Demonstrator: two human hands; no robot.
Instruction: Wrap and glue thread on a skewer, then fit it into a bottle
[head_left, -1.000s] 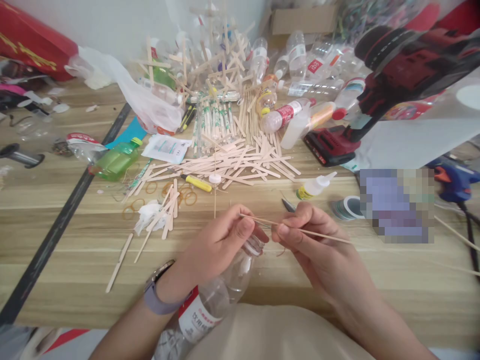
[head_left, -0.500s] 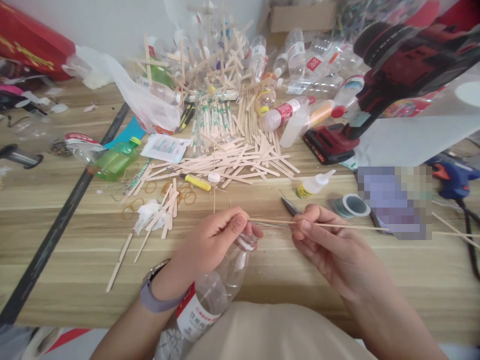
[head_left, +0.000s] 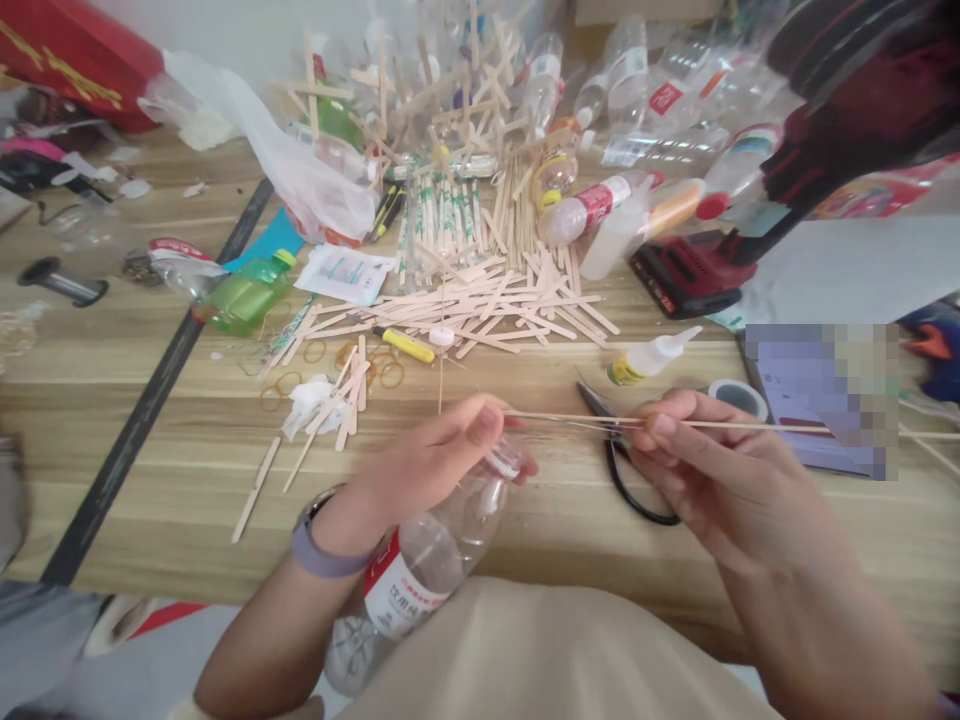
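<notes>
A thin wooden stick (head_left: 727, 425) runs level between my hands, with a fine wire (head_left: 555, 420) alongside it. My left hand (head_left: 442, 445) pinches the stick's left end between thumb and fingers. Below that pinch, its other fingers curl round the neck of a clear plastic bottle (head_left: 416, 580), which lies slanted against my lap. My right hand (head_left: 705, 450) is closed on the stick further right, thumb against forefinger. Black-handled scissors (head_left: 619, 475) lie on the table under my right hand, partly covered by it.
Flat craft sticks (head_left: 487, 300) are heaped across the middle. A glue bottle (head_left: 652, 358), a wire spool (head_left: 739, 398) and a phone (head_left: 810, 400) lie to the right. A red cordless drill (head_left: 690, 270) stands behind them. A white bottle cap (head_left: 441, 337) on a stick stands ahead.
My right hand has slid rightwards along the stick, away from my left hand. More of the scissors shows beneath it. My left hand keeps its grip; the whole view has shifted a little.
</notes>
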